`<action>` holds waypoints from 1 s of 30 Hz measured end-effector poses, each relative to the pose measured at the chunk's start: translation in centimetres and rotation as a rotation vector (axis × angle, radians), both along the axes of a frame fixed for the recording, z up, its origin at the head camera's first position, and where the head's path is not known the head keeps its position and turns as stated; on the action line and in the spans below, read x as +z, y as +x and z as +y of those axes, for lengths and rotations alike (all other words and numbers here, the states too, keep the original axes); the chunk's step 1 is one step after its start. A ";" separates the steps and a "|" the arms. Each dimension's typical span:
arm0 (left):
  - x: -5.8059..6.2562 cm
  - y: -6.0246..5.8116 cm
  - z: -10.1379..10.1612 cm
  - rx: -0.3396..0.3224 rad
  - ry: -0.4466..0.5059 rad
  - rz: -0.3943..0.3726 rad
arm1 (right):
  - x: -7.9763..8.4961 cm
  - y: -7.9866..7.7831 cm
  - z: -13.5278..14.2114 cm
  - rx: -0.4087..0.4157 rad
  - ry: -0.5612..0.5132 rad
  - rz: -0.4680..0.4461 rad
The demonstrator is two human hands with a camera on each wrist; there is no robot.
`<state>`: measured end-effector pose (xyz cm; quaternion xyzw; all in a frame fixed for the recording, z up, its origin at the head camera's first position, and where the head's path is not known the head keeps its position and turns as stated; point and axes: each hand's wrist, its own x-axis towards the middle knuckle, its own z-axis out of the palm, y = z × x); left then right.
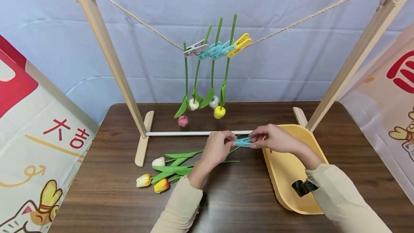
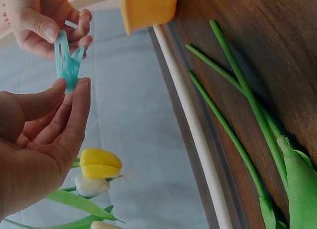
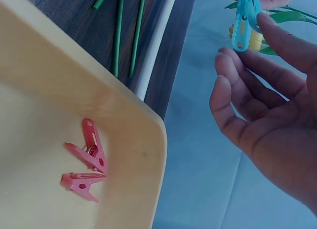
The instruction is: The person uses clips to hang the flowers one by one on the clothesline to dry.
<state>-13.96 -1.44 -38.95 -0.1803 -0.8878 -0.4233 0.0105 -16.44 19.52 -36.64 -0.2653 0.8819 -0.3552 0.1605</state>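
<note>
A blue clothespin is held between both hands above the table. My left hand pinches one end of it between thumb and fingertips, as the left wrist view also shows. At its other end, my right hand has thumb and fingers on the clothespin's handles. Below and left of the hands lie several artificial tulips, among them a white tulip, a pale yellow tulip and an orange-yellow tulip. Their green stems run to the right under the left hand.
Grey, blue and yellow clothespins hold several tulips upside down on a rope strung between wooden posts. A white rod crosses the stand's base. Pink clothespins lie in a yellow bin at right.
</note>
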 end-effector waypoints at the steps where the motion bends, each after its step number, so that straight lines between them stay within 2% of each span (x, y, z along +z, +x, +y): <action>1: 0.0 0.0 0.0 -0.001 0.004 -0.001 | 0.0 0.0 0.1 0.004 -0.005 -0.006; 6: -0.1 -0.1 -0.4 0.017 -0.007 -0.019 | -0.1 -0.1 0.3 -0.011 -0.038 0.005; 10: -0.6 -0.2 -1.1 0.048 -0.099 -0.054 | -0.1 0.0 0.6 -0.035 -0.029 0.006; 14: -1.7 0.0 -1.8 0.078 -0.204 -0.103 | -0.2 0.1 1.2 -0.031 -0.008 -0.003; 20: -3.8 0.3 -2.2 0.113 -0.301 -0.170 | -0.8 0.3 1.9 -0.015 -0.019 -0.023; 30: -6.1 0.3 -1.9 0.180 -0.395 -0.123 | -1.1 0.5 2.4 -0.004 -0.021 0.005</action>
